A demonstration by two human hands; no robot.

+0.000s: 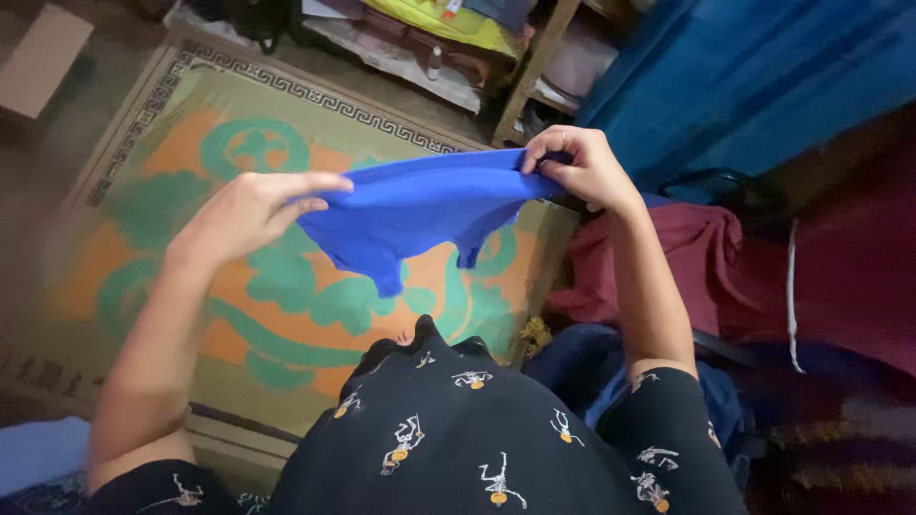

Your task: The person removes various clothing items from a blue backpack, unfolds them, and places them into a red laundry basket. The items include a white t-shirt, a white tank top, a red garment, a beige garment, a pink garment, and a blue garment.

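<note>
Here, a person is standing over a patterned rug (239,286) and holding a bright blue garment (410,215) stretched between both hands, in the middle of the frame. The left hand (250,212), left of centre, is gripping one end of the cloth, its fingers (320,183) closed over the top edge with the thumb underneath. The right hand (582,167), right of centre and a little higher, is pinching the other end, fingers curled tightly on the fabric. The garment is hanging in the air between them, well above the rug, with its lower edge drooping in two loose points toward the person's body.

The person is wearing a black top (477,439) printed with small white and orange figures, filling the bottom of the frame. The rug is showing green swirls on orange with a dark key-pattern border, covering the left half of the picture. At the right, a dark red cloth (687,257) is lying in a heap just beside the right forearm, and a blue sheet (744,76) is filling the upper right corner. A wooden shelf (534,67) holding mixed items is sitting along the top centre. A flat brown cardboard piece (38,57) is lying in the upper left corner.
</note>
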